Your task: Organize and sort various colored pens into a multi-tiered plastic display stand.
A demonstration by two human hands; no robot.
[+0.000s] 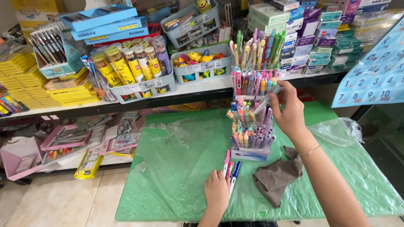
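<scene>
A tiered pen display stand (251,122) full of pastel pens stands on a green plastic-covered table (181,168). My right hand (287,109) is raised beside the stand's middle tier, its fingers pinching a grey-blue pen (269,97) that slants toward the pens there. My left hand (217,191) lies near the table's front edge, fingers resting on three loose pens (230,170), pink, red and blue, lying side by side. A crumpled brown cloth (278,176) sits on the table under my right forearm.
Behind the table a shelf holds grey baskets of coloured-pencil tubes (130,67) and small toys (202,61), stacked boxes (311,33) and yellow packs (63,92). A number chart (374,80) hangs at right. A crumpled clear plastic bag (336,130) lies at the table's right. Stationery packs fill the lower left shelf.
</scene>
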